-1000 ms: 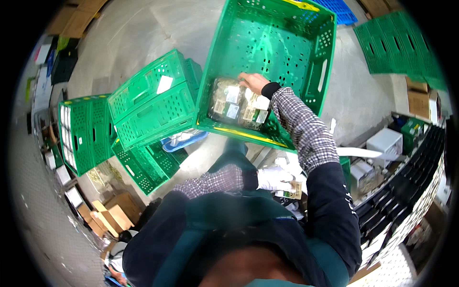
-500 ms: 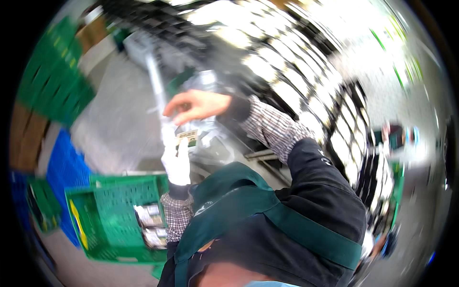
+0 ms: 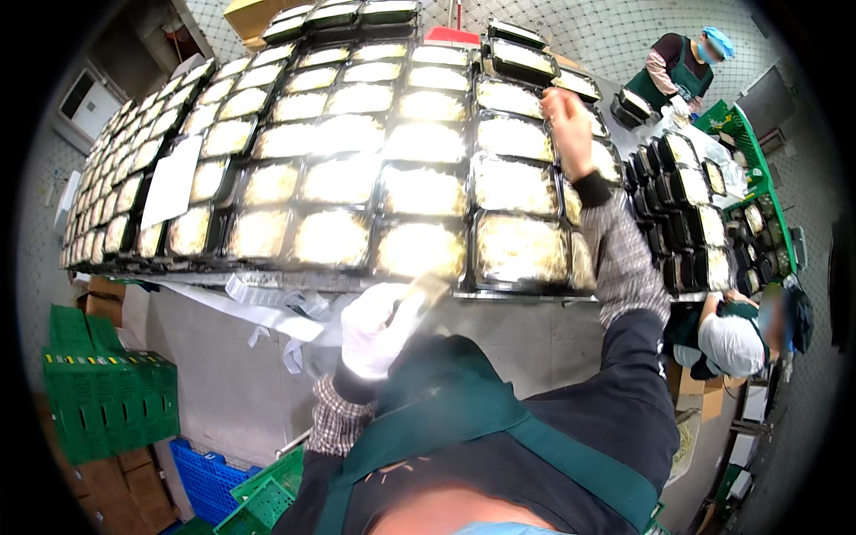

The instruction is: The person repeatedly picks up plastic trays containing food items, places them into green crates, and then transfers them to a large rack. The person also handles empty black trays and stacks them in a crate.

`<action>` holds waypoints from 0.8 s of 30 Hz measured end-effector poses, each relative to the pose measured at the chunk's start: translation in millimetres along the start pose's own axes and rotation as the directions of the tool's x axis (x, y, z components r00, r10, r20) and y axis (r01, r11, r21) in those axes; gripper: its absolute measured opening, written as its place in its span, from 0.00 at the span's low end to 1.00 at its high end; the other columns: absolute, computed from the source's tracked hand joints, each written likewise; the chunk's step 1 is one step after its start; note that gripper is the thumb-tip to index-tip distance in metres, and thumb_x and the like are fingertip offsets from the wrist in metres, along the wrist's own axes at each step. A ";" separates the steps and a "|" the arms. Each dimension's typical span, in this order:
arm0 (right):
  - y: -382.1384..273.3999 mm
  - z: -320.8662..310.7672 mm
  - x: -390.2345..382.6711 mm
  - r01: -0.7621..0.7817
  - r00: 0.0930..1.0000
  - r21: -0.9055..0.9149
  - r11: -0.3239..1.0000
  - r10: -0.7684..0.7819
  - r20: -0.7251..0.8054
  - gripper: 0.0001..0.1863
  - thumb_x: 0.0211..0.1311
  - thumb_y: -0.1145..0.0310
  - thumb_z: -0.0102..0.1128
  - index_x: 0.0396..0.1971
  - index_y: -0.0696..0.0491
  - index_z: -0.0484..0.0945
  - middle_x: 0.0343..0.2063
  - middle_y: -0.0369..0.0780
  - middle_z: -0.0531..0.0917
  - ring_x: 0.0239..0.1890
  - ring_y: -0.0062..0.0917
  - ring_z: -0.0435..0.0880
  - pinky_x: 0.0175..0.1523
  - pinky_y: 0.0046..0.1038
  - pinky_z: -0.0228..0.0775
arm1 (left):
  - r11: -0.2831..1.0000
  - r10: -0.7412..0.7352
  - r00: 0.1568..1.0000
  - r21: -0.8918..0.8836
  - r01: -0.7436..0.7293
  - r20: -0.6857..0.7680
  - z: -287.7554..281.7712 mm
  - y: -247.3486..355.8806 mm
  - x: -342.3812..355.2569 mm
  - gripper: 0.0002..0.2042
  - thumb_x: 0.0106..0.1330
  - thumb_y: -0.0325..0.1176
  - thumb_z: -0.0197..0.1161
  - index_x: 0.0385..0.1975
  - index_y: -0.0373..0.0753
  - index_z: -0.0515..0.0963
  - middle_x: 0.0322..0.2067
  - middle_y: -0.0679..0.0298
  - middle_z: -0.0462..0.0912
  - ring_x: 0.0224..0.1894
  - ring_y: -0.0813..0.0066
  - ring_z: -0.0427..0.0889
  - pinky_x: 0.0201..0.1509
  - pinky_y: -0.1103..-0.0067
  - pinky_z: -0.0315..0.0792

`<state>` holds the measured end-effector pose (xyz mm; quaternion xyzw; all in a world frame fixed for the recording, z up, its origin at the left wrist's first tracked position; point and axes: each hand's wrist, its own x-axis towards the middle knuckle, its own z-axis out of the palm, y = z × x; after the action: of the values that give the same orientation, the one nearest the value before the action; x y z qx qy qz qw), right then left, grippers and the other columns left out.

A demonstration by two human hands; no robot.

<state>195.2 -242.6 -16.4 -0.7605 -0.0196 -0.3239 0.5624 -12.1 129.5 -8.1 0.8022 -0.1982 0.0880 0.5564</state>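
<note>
My left hand (image 3: 370, 332), in a white glove, is closed on a small pale label (image 3: 423, 298), blurred, close to the near edge of the packed table. Bare, my right hand (image 3: 569, 129) reaches over the right part of the rows; its fingers are bent and smeared, and I cannot tell whether anything is in them. Beneath and around it stand black trays (image 3: 515, 185) with clear lids and pale shredded food inside, in long rows. Nearest to the left hand is another such tray (image 3: 419, 248).
A white sheet (image 3: 172, 181) lies on the trays at left. Backing strips (image 3: 259, 308) hang at the table edge. Green crates (image 3: 107, 401) and a blue crate (image 3: 209, 481) stand lower left. One co-worker (image 3: 678, 71) works far right, another person (image 3: 736, 339) nearer right.
My view has swung up from the floor and crates to the tray rows. My right hand has left the left hand's side and reached out over the trays; the left still holds the label.
</note>
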 end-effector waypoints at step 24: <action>294.0 4.4 372.9 -0.287 0.924 -0.858 0.425 0.361 -0.130 0.26 0.61 0.55 0.43 0.43 0.64 0.76 0.46 0.57 0.76 0.48 0.47 0.76 0.51 0.43 0.68 | 0.724 -0.512 0.753 0.265 0.637 -0.413 -32.6 -78.6 14.8 0.07 0.62 0.30 0.62 0.33 0.32 0.78 0.25 0.62 0.81 0.21 0.79 0.80 0.24 0.83 0.71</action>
<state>607.5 -471.3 -73.0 -0.9387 0.2707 -0.1468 0.1552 36.6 180.2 -58.2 0.8929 0.1756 0.0717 0.4082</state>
